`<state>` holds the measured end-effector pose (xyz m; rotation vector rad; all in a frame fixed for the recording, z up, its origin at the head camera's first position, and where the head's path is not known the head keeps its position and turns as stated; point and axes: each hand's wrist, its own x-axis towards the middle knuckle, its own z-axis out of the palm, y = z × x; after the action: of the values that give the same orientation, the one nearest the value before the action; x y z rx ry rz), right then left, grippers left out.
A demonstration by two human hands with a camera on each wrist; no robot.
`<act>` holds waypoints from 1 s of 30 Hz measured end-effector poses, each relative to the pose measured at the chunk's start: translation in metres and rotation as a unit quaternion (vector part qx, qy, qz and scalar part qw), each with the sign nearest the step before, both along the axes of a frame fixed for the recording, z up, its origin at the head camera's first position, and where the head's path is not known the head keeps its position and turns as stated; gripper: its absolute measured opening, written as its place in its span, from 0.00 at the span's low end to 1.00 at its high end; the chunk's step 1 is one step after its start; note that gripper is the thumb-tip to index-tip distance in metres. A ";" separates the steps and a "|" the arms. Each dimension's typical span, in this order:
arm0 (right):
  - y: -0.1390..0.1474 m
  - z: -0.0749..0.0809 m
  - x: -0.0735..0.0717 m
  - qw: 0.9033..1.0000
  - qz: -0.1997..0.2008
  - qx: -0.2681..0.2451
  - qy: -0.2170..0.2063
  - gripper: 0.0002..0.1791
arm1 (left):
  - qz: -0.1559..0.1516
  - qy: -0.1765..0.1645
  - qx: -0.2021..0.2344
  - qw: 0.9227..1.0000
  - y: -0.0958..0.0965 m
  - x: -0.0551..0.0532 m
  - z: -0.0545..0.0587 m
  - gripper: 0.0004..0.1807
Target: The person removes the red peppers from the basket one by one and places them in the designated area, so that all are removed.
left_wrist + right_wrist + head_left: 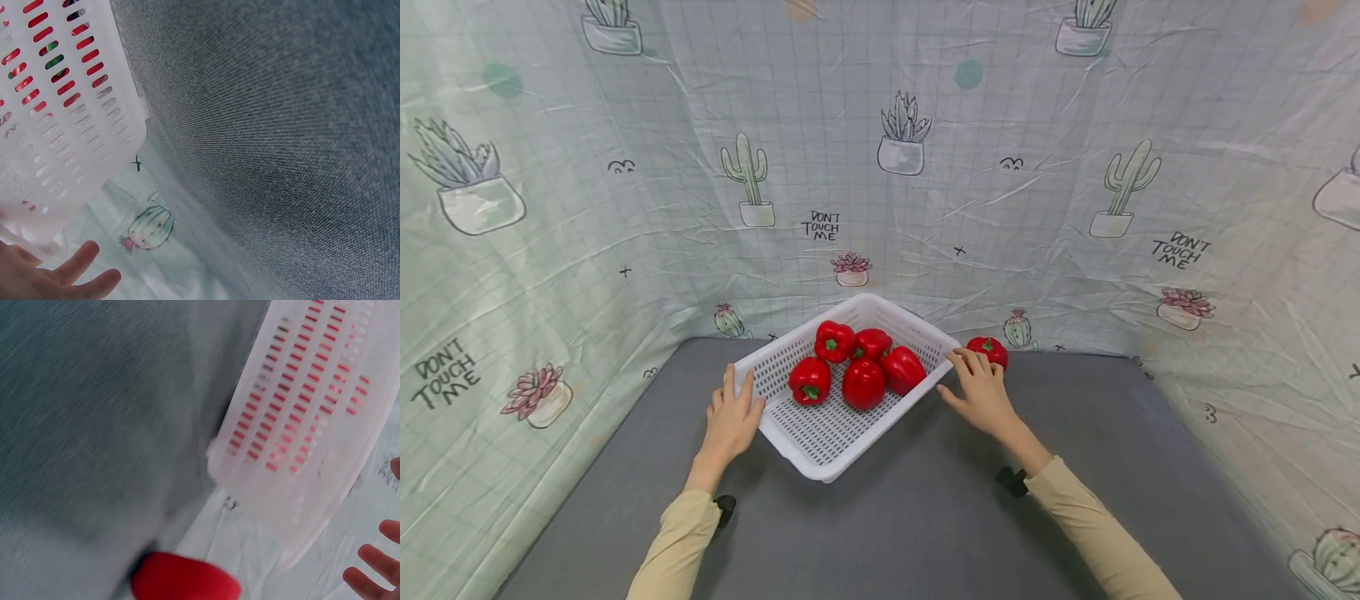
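A white perforated plastic basket (820, 467) stands on the grey table in the head view, turned cornerwise, with several red bell peppers (863, 384) inside. At its left corner is my left hand (728, 425), fingers straight and spread, the thumb side at the rim. The left wrist view has two extended fingers (84, 265) beside the basket wall (75, 137). My right hand (987, 398) hovers at the right corner, fingers spread and holding nothing. Just beyond it another red bell pepper (988, 350) lies outside the basket, partly hidden by the fingers.
A light fabric curtain (940, 208) printed with cacti and lettering encloses the back and sides of the grey table (910, 533). The basket's far corner is close to this curtain. Dark straps (1013, 481) sit at both wrists.
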<state>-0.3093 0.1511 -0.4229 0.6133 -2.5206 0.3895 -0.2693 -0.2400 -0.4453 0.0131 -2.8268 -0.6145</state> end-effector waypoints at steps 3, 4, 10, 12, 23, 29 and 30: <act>-0.010 0.001 0.002 1.000 0.016 0.003 0.003 0.29 | 0.000 0.000 0.002 1.000 0.001 0.001 0.000 0.32; -0.013 0.002 0.003 1.000 0.021 0.003 0.004 0.29 | -0.001 0.001 0.003 1.000 0.001 0.001 0.000 0.32; -0.033 0.005 0.002 0.999 0.037 0.000 0.013 0.30 | -0.002 0.008 0.007 1.000 0.002 0.000 0.000 0.32; -0.040 0.006 0.000 0.999 0.040 -0.003 0.003 0.31 | -0.003 0.009 0.007 1.000 0.002 0.000 0.000 0.32; -0.065 0.014 -0.023 0.999 0.011 -0.002 -0.040 0.33 | -0.009 0.007 0.009 1.000 0.002 -0.001 0.000 0.32; -0.073 0.015 -0.034 0.998 -0.005 0.015 -0.063 0.35 | -0.002 0.009 0.009 1.000 0.000 -0.001 -0.001 0.32; -0.074 0.015 -0.036 0.998 -0.009 0.018 -0.066 0.35 | -0.001 0.009 0.009 1.000 0.000 0.000 -0.001 0.32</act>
<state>-0.3455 0.0772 -0.4082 0.5968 -2.6615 0.3904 -0.2697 -0.2399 -0.4464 0.0074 -2.8032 -0.6385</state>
